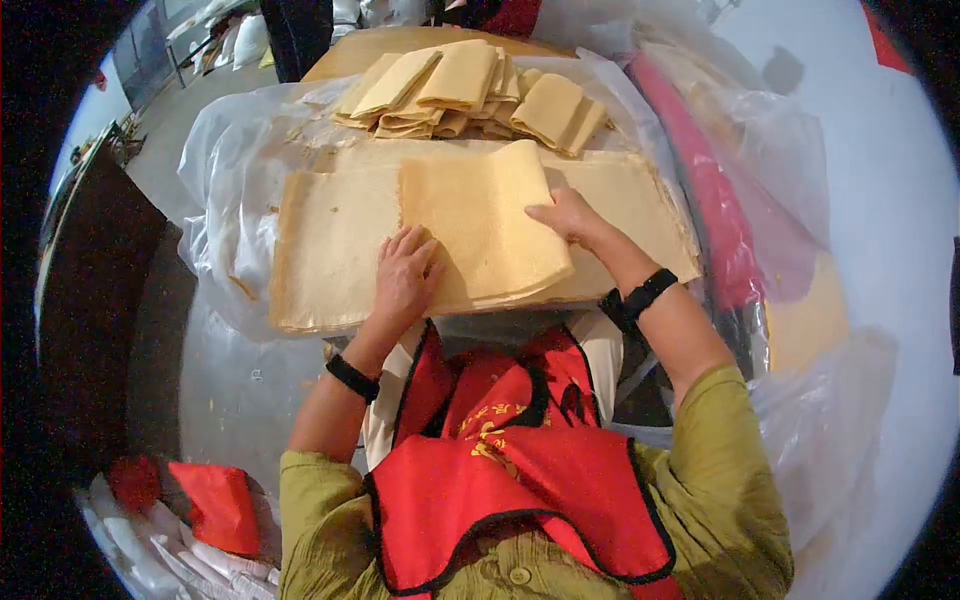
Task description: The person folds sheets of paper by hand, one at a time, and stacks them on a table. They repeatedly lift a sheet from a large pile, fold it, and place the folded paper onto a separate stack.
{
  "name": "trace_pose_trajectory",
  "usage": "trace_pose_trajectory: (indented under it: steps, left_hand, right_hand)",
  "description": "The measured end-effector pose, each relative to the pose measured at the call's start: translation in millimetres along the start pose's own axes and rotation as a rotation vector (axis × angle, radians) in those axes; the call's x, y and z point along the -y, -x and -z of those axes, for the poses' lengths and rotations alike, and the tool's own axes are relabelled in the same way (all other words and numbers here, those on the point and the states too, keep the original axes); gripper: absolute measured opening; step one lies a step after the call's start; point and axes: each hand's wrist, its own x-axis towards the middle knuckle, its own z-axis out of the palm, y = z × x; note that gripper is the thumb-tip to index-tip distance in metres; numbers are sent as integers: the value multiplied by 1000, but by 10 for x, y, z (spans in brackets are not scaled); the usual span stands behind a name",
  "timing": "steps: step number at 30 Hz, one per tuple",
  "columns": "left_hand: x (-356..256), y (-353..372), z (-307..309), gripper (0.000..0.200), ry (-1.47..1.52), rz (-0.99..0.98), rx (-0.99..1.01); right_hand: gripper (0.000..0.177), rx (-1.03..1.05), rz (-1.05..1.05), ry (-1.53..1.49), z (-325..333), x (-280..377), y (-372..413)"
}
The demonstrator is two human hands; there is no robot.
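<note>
A stack of pale yellow tofu skin sheets [335, 240] lies flat in front of me. On top of it, one tofu skin sheet [475, 220] is folded over, its rounded fold standing slightly raised on the right. My right hand [572, 217] grips that folded edge, thumb on top and the other fingers mostly hidden. My left hand [405, 270] rests palm down with fingers extended at the folded sheet's left edge, partly on the stack. Behind the stack sits a heap of folded tofu skin pieces [465, 80].
Clear plastic sheeting [225, 180] covers the wooden table [360, 50] and hangs over its left side. A pink cloth strip [700, 180] under plastic runs along the right. A dark panel [95, 250] stands at left; a red cloth [215, 505] lies on white bags low left.
</note>
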Motion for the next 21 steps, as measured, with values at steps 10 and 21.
trace_pose_trajectory:
  steps: [10,21]
  left_hand:
    - [57,-3,-41,27,32,-20,-27]
    - [-1093,60,105,21,539,-203,78]
  right_hand:
    - [17,-4,196,51,36,637,-144]
    - [13,69,123,-457,18,434,-479]
